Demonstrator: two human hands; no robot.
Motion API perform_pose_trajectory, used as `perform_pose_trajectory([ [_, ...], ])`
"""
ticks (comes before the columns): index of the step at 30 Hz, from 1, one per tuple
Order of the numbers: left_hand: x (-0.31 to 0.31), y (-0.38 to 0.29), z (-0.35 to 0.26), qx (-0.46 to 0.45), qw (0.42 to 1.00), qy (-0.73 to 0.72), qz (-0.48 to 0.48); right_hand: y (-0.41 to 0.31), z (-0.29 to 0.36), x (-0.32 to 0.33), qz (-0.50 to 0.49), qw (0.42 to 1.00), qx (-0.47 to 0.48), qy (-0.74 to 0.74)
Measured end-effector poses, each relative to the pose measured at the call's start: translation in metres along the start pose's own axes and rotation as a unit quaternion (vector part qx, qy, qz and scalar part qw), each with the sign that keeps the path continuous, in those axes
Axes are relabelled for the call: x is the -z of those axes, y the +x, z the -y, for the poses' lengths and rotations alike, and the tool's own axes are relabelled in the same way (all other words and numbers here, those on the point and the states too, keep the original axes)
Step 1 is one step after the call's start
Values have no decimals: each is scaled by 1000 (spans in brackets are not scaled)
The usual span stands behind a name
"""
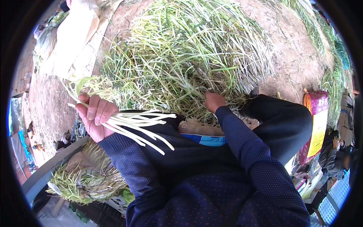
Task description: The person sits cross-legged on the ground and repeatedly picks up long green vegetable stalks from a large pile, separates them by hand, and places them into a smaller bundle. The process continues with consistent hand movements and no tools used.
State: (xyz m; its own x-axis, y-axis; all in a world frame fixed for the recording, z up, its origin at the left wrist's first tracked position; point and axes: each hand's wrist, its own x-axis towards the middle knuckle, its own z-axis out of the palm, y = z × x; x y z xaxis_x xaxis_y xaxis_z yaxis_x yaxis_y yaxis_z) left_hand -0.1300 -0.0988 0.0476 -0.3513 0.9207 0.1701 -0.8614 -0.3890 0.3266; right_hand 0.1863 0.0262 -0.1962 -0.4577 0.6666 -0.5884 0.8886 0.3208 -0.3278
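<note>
My left hand is closed around a small bunch of pale, peeled stalks. Their white ends fan out over my lap, and their yellowish leaf tops hang past my fingers on the far side. My right hand is at the near edge of a large heap of long green leafy stalks. Its fingers are curled closed on a blurred strand of these stalks, and the exact grip is partly hidden. The heap's whitish root ends point to the right.
Bare earth borders the heap. A white sheet lies at upper left. Behind my left arm, more stalks lie beside a curved grey rail. A purple and yellow printed bag stands beyond my right knee; another person is at far right.
</note>
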Motion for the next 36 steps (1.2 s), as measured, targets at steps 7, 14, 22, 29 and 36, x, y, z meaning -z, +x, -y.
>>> perform_pose_trajectory([
  [7,-5,11,14,32,999,11,-38,-15,18,-52,100,988,111,-38],
  [14,-5,4,5,39,998,13,-42,-9,26,-39,70,985,130,86],
  [22,-24,-13,3,-15,998,33,-42,-16,42,41,-55,969,74,229],
  [29,5,-16,-18,-22,994,34,-96,11,116,30,-106,971,165,136],
  [36,3,-10,-15,-40,984,88,-152,82,140,-18,56,980,178,73],
])
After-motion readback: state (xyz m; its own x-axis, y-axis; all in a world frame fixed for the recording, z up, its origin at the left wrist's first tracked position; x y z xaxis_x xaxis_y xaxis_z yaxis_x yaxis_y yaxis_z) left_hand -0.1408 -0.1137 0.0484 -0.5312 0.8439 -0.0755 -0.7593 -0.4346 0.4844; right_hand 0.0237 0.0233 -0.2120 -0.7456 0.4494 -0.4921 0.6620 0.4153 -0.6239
